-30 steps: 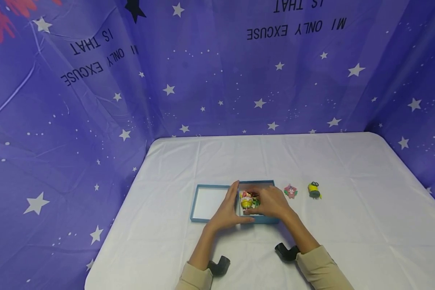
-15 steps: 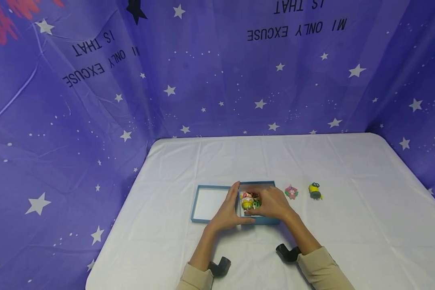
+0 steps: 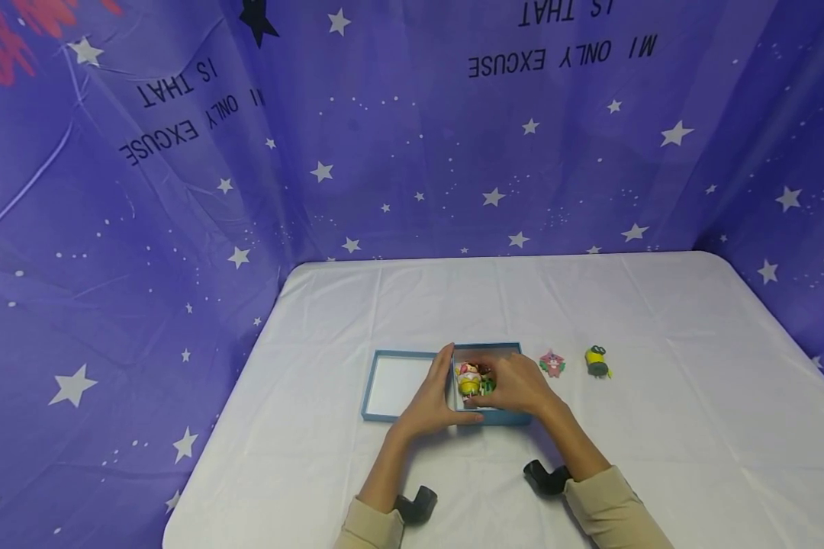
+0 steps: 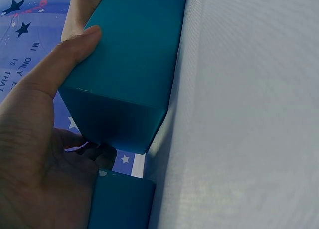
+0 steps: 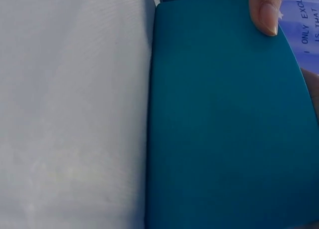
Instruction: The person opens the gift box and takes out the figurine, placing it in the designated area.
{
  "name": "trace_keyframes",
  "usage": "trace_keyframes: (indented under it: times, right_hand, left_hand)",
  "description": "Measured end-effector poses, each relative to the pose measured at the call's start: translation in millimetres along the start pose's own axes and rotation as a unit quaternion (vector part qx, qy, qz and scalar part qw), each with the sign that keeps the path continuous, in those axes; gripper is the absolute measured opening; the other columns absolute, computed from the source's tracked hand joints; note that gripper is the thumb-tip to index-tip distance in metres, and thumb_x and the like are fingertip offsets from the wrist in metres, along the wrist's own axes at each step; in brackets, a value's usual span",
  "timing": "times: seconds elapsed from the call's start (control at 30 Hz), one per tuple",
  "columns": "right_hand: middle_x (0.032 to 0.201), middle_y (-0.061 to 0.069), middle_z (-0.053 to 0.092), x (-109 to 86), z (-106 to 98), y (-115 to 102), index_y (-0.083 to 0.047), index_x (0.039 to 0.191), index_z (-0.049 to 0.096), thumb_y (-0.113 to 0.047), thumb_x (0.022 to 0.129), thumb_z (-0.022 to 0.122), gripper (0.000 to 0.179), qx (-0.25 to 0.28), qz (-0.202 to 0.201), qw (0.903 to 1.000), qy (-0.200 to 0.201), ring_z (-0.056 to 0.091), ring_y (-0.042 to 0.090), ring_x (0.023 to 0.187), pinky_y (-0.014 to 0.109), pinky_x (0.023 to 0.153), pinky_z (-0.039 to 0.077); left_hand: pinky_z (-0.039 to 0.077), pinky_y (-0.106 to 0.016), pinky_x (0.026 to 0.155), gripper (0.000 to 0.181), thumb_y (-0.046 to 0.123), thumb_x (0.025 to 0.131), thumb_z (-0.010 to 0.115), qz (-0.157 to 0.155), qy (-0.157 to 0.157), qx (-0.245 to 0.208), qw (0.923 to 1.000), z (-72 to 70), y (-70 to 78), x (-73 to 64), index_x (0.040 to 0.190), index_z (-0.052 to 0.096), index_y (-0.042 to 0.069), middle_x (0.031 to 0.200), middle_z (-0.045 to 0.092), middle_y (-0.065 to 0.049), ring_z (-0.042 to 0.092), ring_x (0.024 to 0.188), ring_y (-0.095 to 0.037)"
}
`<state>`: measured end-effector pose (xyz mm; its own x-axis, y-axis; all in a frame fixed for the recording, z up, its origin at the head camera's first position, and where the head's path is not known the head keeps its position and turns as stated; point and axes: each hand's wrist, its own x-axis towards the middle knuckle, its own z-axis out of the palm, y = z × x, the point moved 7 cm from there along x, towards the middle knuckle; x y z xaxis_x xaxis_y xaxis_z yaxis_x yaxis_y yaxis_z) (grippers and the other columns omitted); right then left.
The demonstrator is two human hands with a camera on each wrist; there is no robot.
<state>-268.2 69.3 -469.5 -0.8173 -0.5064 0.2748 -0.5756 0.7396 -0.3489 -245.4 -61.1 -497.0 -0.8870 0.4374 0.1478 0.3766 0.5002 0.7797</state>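
A blue cardboard box (image 3: 504, 418) stands uncovered on the table with small toy figures inside. My left hand (image 3: 429, 400) holds its near left corner, thumb on the front wall (image 4: 124, 49) and fingers along the left side. Reaching into the box, my right hand (image 3: 517, 383) curls its thumb and fingers around a green toy figure (image 3: 487, 383), which the hand partly hides. Beside it, at the left wall, lies a yellow figure with pink on its head (image 3: 468, 381). In the right wrist view, the box's front wall (image 5: 219, 114) conceals the right hand's fingertips.
The blue-rimmed lid (image 3: 397, 386) lies inside up, left of the box. Right of the box are a pink star-shaped figure (image 3: 552, 364) and a yellow-and-green figure with goggles (image 3: 597, 361). White cloth (image 3: 625, 297) covers the table; a purple star-printed curtain (image 3: 412, 152) surrounds it.
The head view shifts very slightly from the earliest frame. Both hands keep their places at the box, and the toy figures stay where they were.
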Motion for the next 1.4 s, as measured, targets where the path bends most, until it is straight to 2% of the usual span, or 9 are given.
trace_keyframes:
  times: [0.2,0.43,0.57,0.67,0.73,0.93,1.2,1.4]
  right_hand:
    - [0.088,-0.004,0.068,0.7,-3.1,0.3,-0.019,0.118,0.064,-0.054,0.06,0.079,0.07,0.026,0.0,0.9996,-0.012,0.059,0.01,0.071,0.03,0.06,0.047]
    - [0.074,-0.008,0.062,1.7,-6.2,2.1,-0.016,0.122,0.061,-0.047,0.066,0.078,0.067,0.075,0.008,0.9958,-0.051,0.045,0.003,0.053,0.023,0.049,0.04]
    - [0.075,-0.008,0.063,1.6,-7.9,2.6,-0.015,0.123,0.06,-0.045,0.067,0.078,0.065,0.093,0.006,0.994,-0.058,0.046,0.002,0.054,0.022,0.048,0.039]
    - [0.077,-0.007,0.064,1.7,-11.4,1.6,-0.015,0.124,0.06,-0.045,0.067,0.078,0.067,0.095,0.01,0.9938,-0.057,0.048,0.002,0.057,0.022,0.049,0.04]
    - [0.072,-0.008,0.062,1.6,-14.6,0.9,-0.015,0.124,0.06,-0.046,0.067,0.078,0.067,0.094,0.015,0.9939,-0.057,0.047,0.002,0.055,0.022,0.047,0.039]
    - [0.054,-0.013,0.044,1.3,-27.1,-1.1,-0.013,0.121,0.061,-0.047,0.065,0.079,0.068,0.088,0.026,0.9949,-0.043,0.035,0.004,0.047,0.022,0.041,0.029]
    - [0.047,-0.012,0.027,0.9,-48.8,-1.4,-0.017,0.12,0.062,-0.049,0.064,0.079,0.067,0.075,0.037,0.9964,-0.016,0.019,0.004,0.044,0.023,0.042,0.016]
    - [0.048,-0.011,0.025,-1.7,-67.0,-0.1,-0.019,0.122,0.061,-0.051,0.064,0.078,0.069,0.061,0.049,0.9969,-0.004,0.02,0.005,0.045,0.023,0.043,0.017]
  left_hand:
    - [0.027,-0.048,0.105,0.118,0.042,0.068,0.08,-0.001,-0.001,-0.003,1.0,-0.3,0.8,0.3,0.149,0.0,0.014,0.154,0.006,-0.007,0.015,0.138,-0.027]
    - [0.027,-0.047,0.105,0.117,0.041,0.067,0.081,-0.005,-0.001,-0.003,1.0,-0.1,0.5,0.5,0.149,0.002,0.012,0.154,0.007,-0.009,0.015,0.138,-0.027]
    - [0.027,-0.047,0.105,0.117,0.041,0.067,0.081,-0.009,-0.001,-0.002,1.0,0.2,-1.5,0.3,0.149,0.002,0.011,0.154,0.007,-0.009,0.014,0.138,-0.027]
    - [0.027,-0.047,0.105,0.117,0.041,0.067,0.081,-0.01,-0.001,-0.004,0.9999,0.3,-2.5,0.8,0.149,0.003,0.01,0.154,0.007,-0.009,0.014,0.138,-0.026]
    - [0.026,-0.047,0.105,0.117,0.042,0.067,0.081,-0.009,0.0,-0.004,0.9999,0.4,-2.6,1.2,0.149,0.003,0.01,0.154,0.007,-0.01,0.015,0.138,-0.026]
    - [0.025,-0.047,0.106,0.118,0.043,0.067,0.08,-0.008,0.0,-0.003,1.0,0.5,-1.4,0.5,0.149,0.003,0.01,0.153,0.007,-0.012,0.015,0.138,-0.029]
    - [0.025,-0.046,0.106,0.119,0.043,0.066,0.081,-0.011,0.001,0.001,0.9999,1.0,-1.5,0.3,0.149,0.002,0.011,0.154,0.007,-0.009,0.015,0.138,-0.026]
    - [0.024,-0.047,0.106,0.119,0.044,0.066,0.081,-0.015,0.001,0.002,0.9999,0.8,-2.0,0.4,0.149,0.002,0.012,0.154,0.007,-0.01,0.014,0.138,-0.027]
